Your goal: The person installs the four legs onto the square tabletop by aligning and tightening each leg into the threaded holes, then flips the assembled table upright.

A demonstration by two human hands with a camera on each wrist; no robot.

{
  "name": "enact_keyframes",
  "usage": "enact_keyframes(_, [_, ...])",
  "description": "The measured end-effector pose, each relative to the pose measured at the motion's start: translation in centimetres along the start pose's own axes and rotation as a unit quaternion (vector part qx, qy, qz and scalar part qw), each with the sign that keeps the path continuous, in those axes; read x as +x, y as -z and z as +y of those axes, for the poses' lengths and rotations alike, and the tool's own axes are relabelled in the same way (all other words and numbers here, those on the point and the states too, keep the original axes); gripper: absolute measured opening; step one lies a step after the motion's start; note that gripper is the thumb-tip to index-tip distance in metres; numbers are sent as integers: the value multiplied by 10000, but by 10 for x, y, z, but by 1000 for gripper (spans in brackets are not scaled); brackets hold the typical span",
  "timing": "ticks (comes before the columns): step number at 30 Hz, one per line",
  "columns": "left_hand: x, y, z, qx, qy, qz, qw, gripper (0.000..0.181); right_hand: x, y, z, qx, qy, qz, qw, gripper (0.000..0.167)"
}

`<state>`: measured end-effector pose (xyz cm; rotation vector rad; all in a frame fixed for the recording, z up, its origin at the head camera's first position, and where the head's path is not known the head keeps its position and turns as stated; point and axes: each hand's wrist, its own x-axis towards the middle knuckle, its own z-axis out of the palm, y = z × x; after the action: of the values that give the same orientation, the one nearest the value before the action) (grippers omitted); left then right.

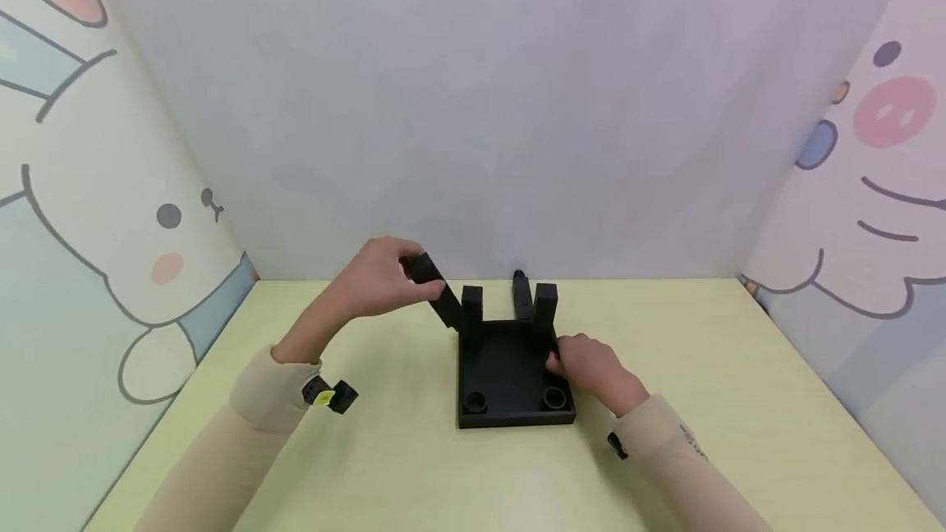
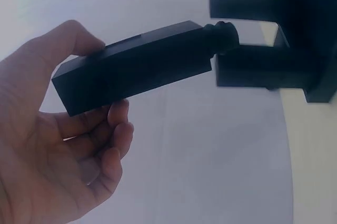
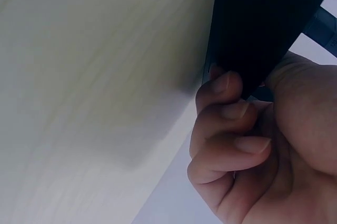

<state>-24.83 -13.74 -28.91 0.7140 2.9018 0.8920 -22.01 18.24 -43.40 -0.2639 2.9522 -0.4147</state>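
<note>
A black square tabletop (image 1: 508, 368) with raised edges lies underside up on the table. Two black square legs, the left one (image 1: 472, 310) and the right one (image 1: 545, 306), stand upright at its far corners. Round sockets show at the near corners, one at left (image 1: 475, 402) and one at right (image 1: 554, 398). My left hand (image 1: 378, 279) pinches a loose black leg (image 2: 131, 74) between thumb and fingers. That leg is tilted, its threaded end (image 2: 226, 38) toward the standing legs. My right hand (image 1: 591, 364) grips the tabletop's right edge, thumb inside and fingers curled round the outside.
Another loose black leg (image 1: 521, 298) lies behind the tabletop, near the back wall (image 1: 488, 121). Side walls with cartoon animals flank the pale wooden table (image 1: 702, 376).
</note>
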Motion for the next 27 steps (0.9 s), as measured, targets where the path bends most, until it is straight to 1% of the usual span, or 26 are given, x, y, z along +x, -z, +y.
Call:
enact_keyframes(2, [-5, -2, 7, -8, -197, -150, 9997, 23, 0, 1, 0, 3, 1, -17, 10000, 26])
enact_keyframes(3, [-7, -4, 10, 6, -300, -233, 9993, 21, 1, -2, 4, -61, 86, 77, 9999, 26])
enact_keyframes(4, [-9, -7, 12, 22, -430, -322, 9986, 21, 0, -2, 4, -65, 72, 78, 9999, 26])
enact_keyframes(7, [-12, -18, 15, 117, -739, -536, 9958, 28, 0, -1, 5, -70, 54, 63, 9999, 26])
enact_keyframes(9, [-13, -27, 15, 199, -832, -601, 9945, 36, 0, -1, 4, -58, 45, 43, 10000, 26])
enact_keyframes(10, [-13, -31, 14, 235, -868, -639, 9939, 39, -1, 3, 1, -1, -53, -67, 10000, 26])
enact_keyframes(13, [-14, -42, 11, 335, -871, -722, 9930, 37, 0, 2, 1, -17, -88, -88, 9999, 26])
enact_keyframes(18, [-16, -55, 10, 484, -820, -881, 9915, 25, 2, -1, 3, -84, -103, -59, 9999, 27])
enact_keyframes(24, [-17, -64, 9, 659, -877, -1059, 9883, 25, 3, -4, 6, -104, -67, -23, 9999, 26])
enact_keyframes(27, [-17, -67, 11, 884, -939, -1144, 9850, 27, 3, -3, 5, -91, -57, -40, 9999, 26])
